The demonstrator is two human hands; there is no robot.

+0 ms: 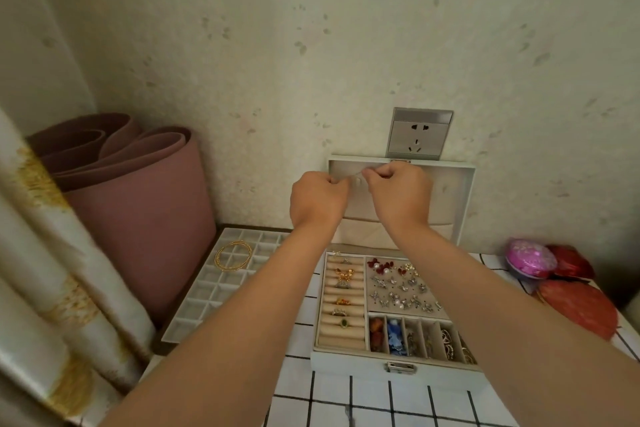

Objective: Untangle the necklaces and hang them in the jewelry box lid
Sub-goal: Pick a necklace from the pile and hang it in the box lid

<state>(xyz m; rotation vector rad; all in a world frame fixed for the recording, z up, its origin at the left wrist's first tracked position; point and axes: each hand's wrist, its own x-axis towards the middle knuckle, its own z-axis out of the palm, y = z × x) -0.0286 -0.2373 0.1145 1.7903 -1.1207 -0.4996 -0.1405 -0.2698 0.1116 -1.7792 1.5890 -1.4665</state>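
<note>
Chain (pixel 348 177), thin and pale, is barely visible as a short line running roughly left to right between the two hands, high in the centre of the frame against the inside of the upright jewelry box lid (pixel 453 194). Left hand (pixel 318 199) and right hand (pixel 398 194) are both closed into pinches, fingertips drawn together on the chain's ends; how much of it hangs below is hidden by the knuckles and lost against the lid's light lining. Small hooks in the lid are too faint to count. Below the wrists the open box base (pixel 394 362) shows rings in padded rolls, earrings and small divided compartments. At centre left, a loose divided tray (pixel 194 308) carries a coiled gold necklace (pixel 233 254). A rolled pink mat (pixel 138 191) stands at the left.
</note>
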